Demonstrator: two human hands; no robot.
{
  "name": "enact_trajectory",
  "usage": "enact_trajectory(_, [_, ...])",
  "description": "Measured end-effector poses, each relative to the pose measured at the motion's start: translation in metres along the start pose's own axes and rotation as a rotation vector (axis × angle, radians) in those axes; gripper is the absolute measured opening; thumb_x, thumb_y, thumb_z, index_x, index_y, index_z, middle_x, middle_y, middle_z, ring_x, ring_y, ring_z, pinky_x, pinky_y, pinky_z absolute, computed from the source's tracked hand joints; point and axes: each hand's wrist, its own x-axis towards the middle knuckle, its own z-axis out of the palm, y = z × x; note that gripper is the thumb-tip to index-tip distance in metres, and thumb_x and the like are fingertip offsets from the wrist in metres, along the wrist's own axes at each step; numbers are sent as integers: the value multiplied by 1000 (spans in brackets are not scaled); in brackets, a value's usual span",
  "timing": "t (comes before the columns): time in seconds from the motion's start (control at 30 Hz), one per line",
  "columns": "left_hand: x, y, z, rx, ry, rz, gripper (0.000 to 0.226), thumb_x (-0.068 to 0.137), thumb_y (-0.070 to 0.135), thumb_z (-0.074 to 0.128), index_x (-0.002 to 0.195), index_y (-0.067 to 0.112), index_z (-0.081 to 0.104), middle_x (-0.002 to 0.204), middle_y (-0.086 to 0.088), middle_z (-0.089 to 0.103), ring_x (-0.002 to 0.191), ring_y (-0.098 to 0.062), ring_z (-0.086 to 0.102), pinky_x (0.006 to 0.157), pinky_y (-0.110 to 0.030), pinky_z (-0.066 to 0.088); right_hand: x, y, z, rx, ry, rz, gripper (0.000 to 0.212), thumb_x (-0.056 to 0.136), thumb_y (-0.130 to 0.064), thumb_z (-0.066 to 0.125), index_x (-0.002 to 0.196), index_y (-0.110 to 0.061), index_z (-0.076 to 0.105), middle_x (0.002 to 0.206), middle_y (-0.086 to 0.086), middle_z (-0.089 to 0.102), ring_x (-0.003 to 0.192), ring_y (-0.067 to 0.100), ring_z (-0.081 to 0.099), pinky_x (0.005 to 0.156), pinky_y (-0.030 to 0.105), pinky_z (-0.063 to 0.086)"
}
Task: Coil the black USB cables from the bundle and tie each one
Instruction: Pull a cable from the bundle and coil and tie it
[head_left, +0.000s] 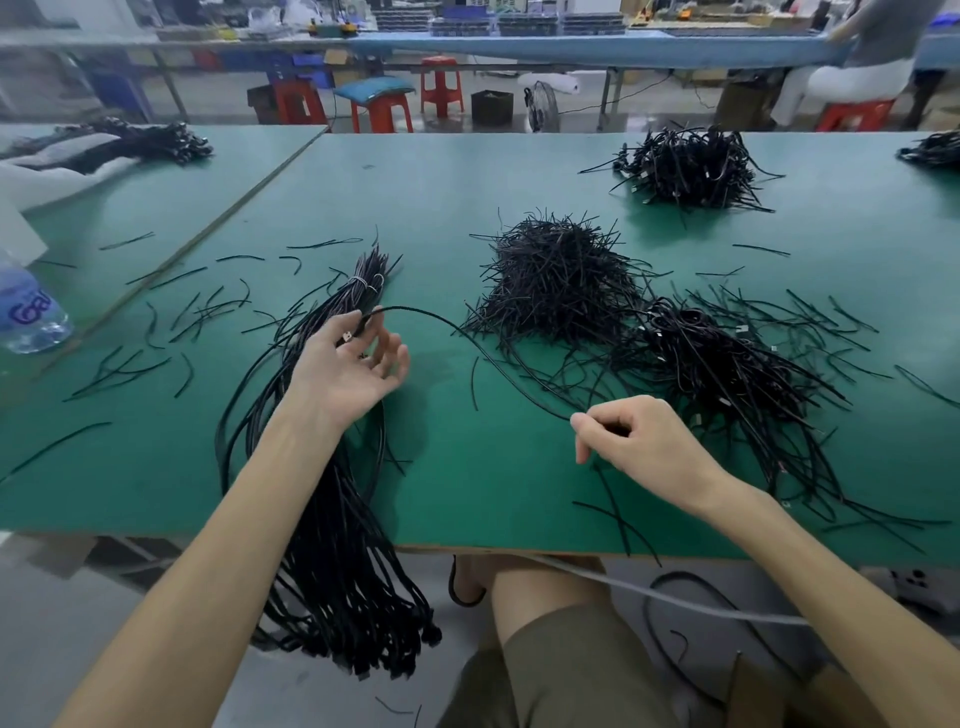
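View from above a green-topped work table, with a person's two bare forearms reaching in from the near edge. The left hand lies palm up, left of centre. Its thumb and forefinger pinch the plug end of a single thin black USB cable, and its other fingers are loosely spread. The cable arcs up and to the right, then drops to the right hand, which is curled and pinches it further along, near the near edge. Under the left forearm lies the long bundle of black USB cables. A pale tie binds it at its far end, and its other end hangs over the near edge towards the floor. At the table's middle sits a heap of short black twist ties. To its right is a tangled pile of black cables that seem already coiled. A clear plastic water bottle lies at the left edge. By the look of it, one cable has been drawn out and coiling is about to begin. The next move probably calls for looping the slack into the left hand in even turns, then fetching a tie from the heap.
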Motion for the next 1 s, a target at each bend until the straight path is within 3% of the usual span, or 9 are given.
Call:
enact_trajectory(0.1, [0, -5, 8, -11, -31, 69, 28, 105, 31, 52, 92, 12, 67, 113, -8, 69, 111, -25, 67, 102, -39, 51, -2, 2, 0, -26, -15, 2, 42, 101, -34, 58, 64, -18, 70, 46, -9, 37, 46, 12, 31, 48, 26, 29])
enact_trajectory(0.2, [-3, -5, 14, -324, -204, 77, 38, 111, 31, 39, 88, 9, 59, 115, -11, 74, 111, -28, 71, 110, -43, 46, -3, 4, -1, -61, -28, 0, 42, 100, -35, 59, 62, -20, 70, 46, -9, 41, 45, 10, 32, 48, 23, 30])
enact_trajectory(0.3, [-12, -2, 20, -432, -363, 16, 40, 111, 33, 40, 85, 10, 59, 68, 3, 55, 60, -13, 52, 74, -24, 49, -2, 5, 0, -79, -26, -5, 44, 101, -38, 58, 62, -21, 69, 47, -8, 41, 45, 10, 32, 48, 22, 30])
enact_trajectory(0.37, [-20, -1, 27, -175, -389, 56, 41, 110, 39, 43, 81, 15, 59, 60, 9, 31, 52, -9, 25, 55, -18, 26, 1, 5, 0, -70, 6, 6, 46, 102, -42, 54, 62, -23, 67, 48, -7, 40, 46, 12, 33, 49, 26, 32])
enact_trajectory(0.47, [-36, -4, 35, 485, -462, 224, 40, 104, 49, 49, 78, 21, 60, 63, 7, 23, 56, -11, 22, 53, -19, 27, 7, 3, 0, 7, 96, 51, 49, 104, -44, 51, 61, -23, 64, 50, -3, 40, 47, 14, 35, 53, 30, 33])
enact_trajectory(0.7, [-48, -39, 33, 1867, -590, 306, 46, 104, 50, 50, 74, 20, 68, 48, 1, 61, 40, -14, 53, 50, -17, 43, 17, -18, -3, 268, 333, 32, 53, 106, -41, 48, 65, -8, 58, 49, -7, 43, 47, 9, 35, 53, 27, 31])
enact_trajectory(0.77, [-44, -49, 27, 1921, -494, 325, 46, 105, 47, 49, 76, 15, 64, 55, 1, 69, 44, -18, 63, 54, -19, 47, 16, -30, -5, 375, 417, -13, 52, 105, -39, 48, 65, -7, 55, 54, -2, 44, 49, 11, 34, 50, 22, 29])
enact_trajectory(0.87, [-39, -54, 20, 1652, -363, 439, 37, 107, 33, 51, 84, 9, 66, 71, 2, 77, 59, -20, 73, 68, -32, 57, 11, -46, -4, 477, 487, -84, 51, 105, -36, 47, 65, -6, 51, 61, 11, 43, 52, 14, 33, 49, 20, 27])
enact_trajectory(1.0, [-29, -54, 16, 1510, -267, 604, 20, 104, 8, 57, 117, 5, 72, 114, -1, 77, 113, -8, 69, 105, -37, 52, 1, -66, 4, 477, 450, -197, 50, 107, -27, 46, 65, 0, 50, 58, 19, 40, 51, 13, 34, 48, 19, 27])
